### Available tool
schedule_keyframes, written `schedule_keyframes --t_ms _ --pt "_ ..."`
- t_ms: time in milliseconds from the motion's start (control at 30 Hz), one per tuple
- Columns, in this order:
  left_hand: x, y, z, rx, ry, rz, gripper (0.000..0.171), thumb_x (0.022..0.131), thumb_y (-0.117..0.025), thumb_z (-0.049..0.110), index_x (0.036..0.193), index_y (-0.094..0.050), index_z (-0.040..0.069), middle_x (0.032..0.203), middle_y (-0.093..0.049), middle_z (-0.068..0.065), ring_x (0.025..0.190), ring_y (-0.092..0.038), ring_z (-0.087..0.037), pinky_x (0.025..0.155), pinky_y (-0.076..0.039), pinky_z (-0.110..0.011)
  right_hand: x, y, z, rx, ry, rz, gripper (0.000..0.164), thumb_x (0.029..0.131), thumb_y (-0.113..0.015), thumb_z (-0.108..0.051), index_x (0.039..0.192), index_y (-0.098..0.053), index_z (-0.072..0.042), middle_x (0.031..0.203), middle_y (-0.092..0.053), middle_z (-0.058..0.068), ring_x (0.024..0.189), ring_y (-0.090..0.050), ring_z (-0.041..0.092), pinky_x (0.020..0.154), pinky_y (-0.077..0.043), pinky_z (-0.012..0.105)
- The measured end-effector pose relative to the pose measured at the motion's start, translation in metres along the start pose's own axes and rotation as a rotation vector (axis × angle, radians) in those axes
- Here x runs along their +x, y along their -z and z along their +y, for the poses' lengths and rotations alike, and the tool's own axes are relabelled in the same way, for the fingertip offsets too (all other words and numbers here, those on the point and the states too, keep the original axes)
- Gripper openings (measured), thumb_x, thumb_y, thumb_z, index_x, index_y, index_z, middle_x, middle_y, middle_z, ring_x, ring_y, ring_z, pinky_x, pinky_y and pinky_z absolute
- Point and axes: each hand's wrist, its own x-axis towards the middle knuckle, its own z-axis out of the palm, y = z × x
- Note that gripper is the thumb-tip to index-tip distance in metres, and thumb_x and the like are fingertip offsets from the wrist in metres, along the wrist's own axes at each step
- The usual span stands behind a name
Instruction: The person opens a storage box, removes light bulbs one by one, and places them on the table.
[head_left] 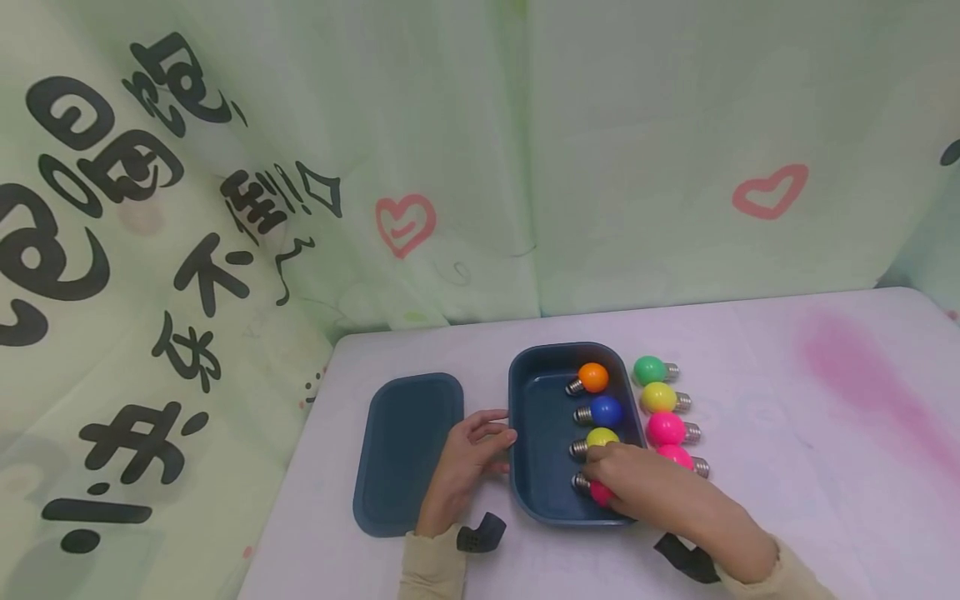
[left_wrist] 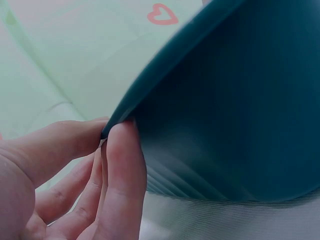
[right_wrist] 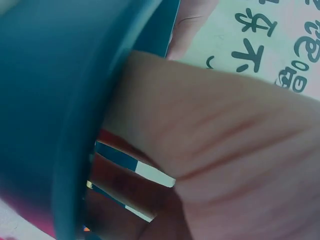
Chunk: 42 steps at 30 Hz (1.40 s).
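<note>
A dark blue rectangular box (head_left: 540,500) holds a row of toy light bulbs: an orange bulb (head_left: 593,377), a blue bulb (head_left: 606,412), a yellow bulb (head_left: 602,437) and, nearest me, a pink bulb (head_left: 601,493). My left hand (head_left: 474,454) pinches the box's left rim (left_wrist: 150,82) between thumb and finger. Over the right wall reaches my right hand (head_left: 626,479), its fingers down on the pink bulb in the box and partly covering it. The box wall (right_wrist: 75,115) hides those fingertips in the right wrist view.
Right of the box lie a green bulb (head_left: 649,370), a yellow bulb (head_left: 658,397), a pink bulb (head_left: 666,428) and another pink bulb (head_left: 677,455), partly behind my right hand. A flat dark blue lid (head_left: 408,450) rests on the left of the white table (head_left: 787,517). Behind hangs a curtain (head_left: 600,167).
</note>
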Motion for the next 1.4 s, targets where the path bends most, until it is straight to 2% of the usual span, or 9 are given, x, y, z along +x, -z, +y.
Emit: schedule_keyframes --t_ms 333,567,800,1200,1400 --pt "0.0 0.0 -0.001 0.017 -0.015 -0.004 0.047 0.086 -0.078 0.02 0.128 -0.062 0.005 0.106 -0.069 -0.008 0.089 -0.066 -0.015 0.067 -0.06 -0.029 -0.005 0.003 0.006 -0.003 0.11 0.042 0.035 0.071 -0.089 -0.014 0.103 -0.075 -0.01 0.098 -0.069 0.002 0.09 -0.065 0.016 0.076 -0.06 0.031" --pt "0.0 0.0 -0.001 0.016 -0.011 -0.006 0.047 0.087 -0.077 0.02 0.129 -0.062 0.005 0.106 -0.068 -0.009 0.089 -0.066 -0.016 0.066 -0.06 -0.029 -0.013 0.016 0.006 0.066 0.095 0.065 0.031 0.075 -0.086 -0.014 0.104 -0.074 -0.01 0.1 -0.066 0.001 0.092 -0.064 0.017 0.074 -0.06 0.03" --pt "-0.001 0.0 0.0 0.021 -0.011 -0.007 0.047 0.087 -0.077 0.02 0.129 -0.061 0.005 0.105 -0.068 -0.007 0.09 -0.065 -0.016 0.067 -0.06 -0.029 -0.02 0.027 0.009 0.048 0.104 0.094 0.032 0.075 -0.086 -0.011 0.104 -0.074 -0.012 0.102 -0.066 0.0 0.095 -0.064 0.018 0.073 -0.061 0.031" --pt "-0.001 0.0 0.0 0.016 -0.003 -0.002 0.046 0.087 -0.077 0.02 0.129 -0.062 0.005 0.106 -0.069 -0.008 0.091 -0.066 -0.016 0.068 -0.06 -0.03 -0.031 0.042 0.022 0.069 0.129 0.127 0.024 0.08 -0.082 -0.009 0.102 -0.074 -0.013 0.104 -0.063 0.001 0.093 -0.061 0.016 0.071 -0.059 0.026" --pt "0.001 0.0 -0.001 0.011 -0.006 -0.011 0.047 0.087 -0.077 0.021 0.128 -0.062 0.005 0.107 -0.069 -0.009 0.091 -0.067 -0.016 0.068 -0.06 -0.03 -0.037 0.046 0.03 0.07 0.135 0.154 0.029 0.078 -0.082 -0.006 0.105 -0.074 -0.013 0.108 -0.063 0.003 0.097 -0.062 0.019 0.073 -0.06 0.029"
